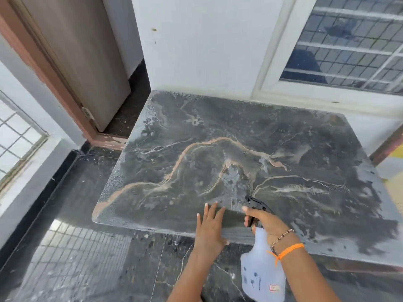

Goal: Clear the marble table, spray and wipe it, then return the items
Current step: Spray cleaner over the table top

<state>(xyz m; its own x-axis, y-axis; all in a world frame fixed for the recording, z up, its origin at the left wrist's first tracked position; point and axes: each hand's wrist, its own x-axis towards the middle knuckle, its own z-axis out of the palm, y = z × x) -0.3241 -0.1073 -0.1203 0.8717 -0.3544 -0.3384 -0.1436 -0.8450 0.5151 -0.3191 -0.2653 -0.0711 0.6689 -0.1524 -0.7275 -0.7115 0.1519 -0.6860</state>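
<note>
**Table is sprayed from its near edge**

The bottle point(262, 273) is held in the right hand point(267, 223), fingers closed around the black trigger head; its body hangs below the wrist and its nozzle is pointed forward, away from the person. The table point(218, 131) lies ahead of this hand, already wet in many places. The left hand point(210, 227) is laid flat and spread wide on the near edge, just beside the right one. No cloth is seen, so wiping is judged not yet possible.
</note>
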